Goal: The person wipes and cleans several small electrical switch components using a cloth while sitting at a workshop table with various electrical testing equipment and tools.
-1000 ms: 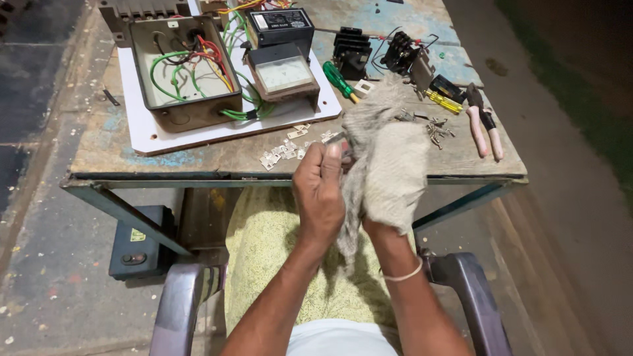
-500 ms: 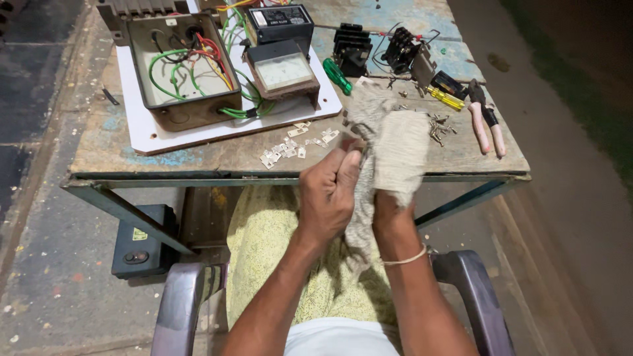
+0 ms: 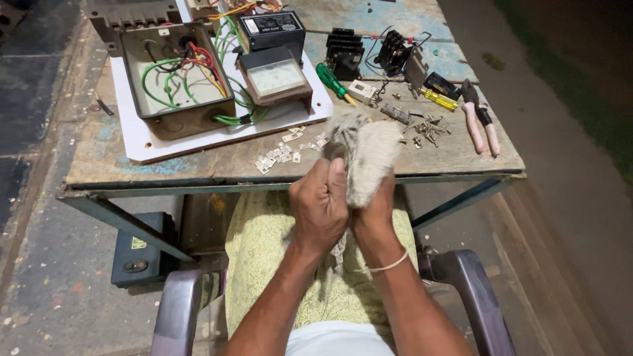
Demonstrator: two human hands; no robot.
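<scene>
surface: a worn metal-framed work table [image 3: 198, 173] with a scuffed, blue-streaked top is standing on a dim concrete floor; the person is sitting at its near edge in a chair with grey plastic armrests [image 3: 177, 310].

item in hand: a pale grey-beige, frayed cotton rag [image 3: 369, 155] is being held up just in front of the table's near edge, above the lap. the left hand [image 3: 320, 207] is curling into a tight fist around the rag's lower folds; the right hand [image 3: 377, 211] is closing on it from the other side, mostly hidden behind the cloth. both hands are touching each other.

handling, as judged: the rag is looking light, soft and limp, not slippery and not fragile; it is bunching wherever it is pinched, so a full-fist hold on a gathered wad seems best, loose ends hanging.

labels and casings: a black rectangular meter box [image 3: 270, 31] is sitting at the far middle, bearing a small white label panel on top; print too small to tell. just nearer, a brown-cased panel meter with a pale square dial face [image 3: 275, 78] is tilting toward the person. both are resting on a white board [image 3: 142, 142], beside an open grey metal box of green, red and yellow wires [image 3: 175, 76]. under the table a dark box with a yellow sticker [image 3: 138, 250] is standing on the floor.

nearby: small metal clips [image 3: 280, 155], green-handled screwdriver [image 3: 333, 79], pink-handled pliers [image 3: 480, 118].
</scene>
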